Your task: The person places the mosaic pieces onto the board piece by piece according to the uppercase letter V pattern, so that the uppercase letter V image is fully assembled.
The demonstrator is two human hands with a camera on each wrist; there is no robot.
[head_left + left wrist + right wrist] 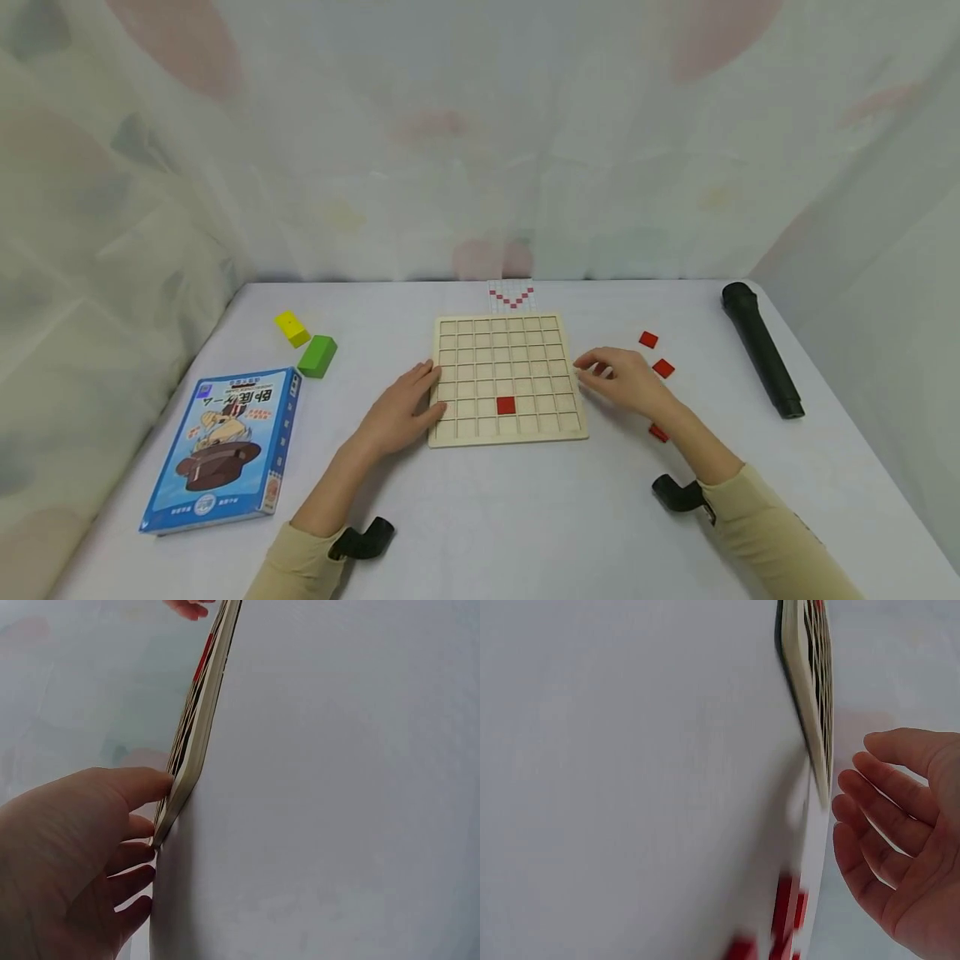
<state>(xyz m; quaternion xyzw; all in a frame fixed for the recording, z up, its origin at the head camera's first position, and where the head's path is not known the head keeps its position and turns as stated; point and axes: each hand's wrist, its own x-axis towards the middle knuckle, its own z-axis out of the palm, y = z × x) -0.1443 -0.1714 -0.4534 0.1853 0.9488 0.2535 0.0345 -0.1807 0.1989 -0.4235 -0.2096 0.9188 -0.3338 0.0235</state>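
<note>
A square wooden grid board (510, 442) lies on the table, one red tile (506, 405) sitting in a cell of a lower row. My left hand (402, 407) rests along the board's left edge, thumb near the lower corner and fingers further up. In the left wrist view the left thumb (142, 786) touches the board's rim. Beside the right edge is my right hand (621, 379), its fingers loosely bent. The right wrist view shows nothing between the right-hand fingers (885, 817). More red tiles (663, 367) lie around the right forearm, which partly covers one.
A card with a red V pattern (512, 295) lies behind the board. On the left are a blue illustrated box (225, 450), a yellow block (292, 328) and a green block (317, 357). A black cylinder (763, 354) lies at the far right. Cloth hangs behind the table.
</note>
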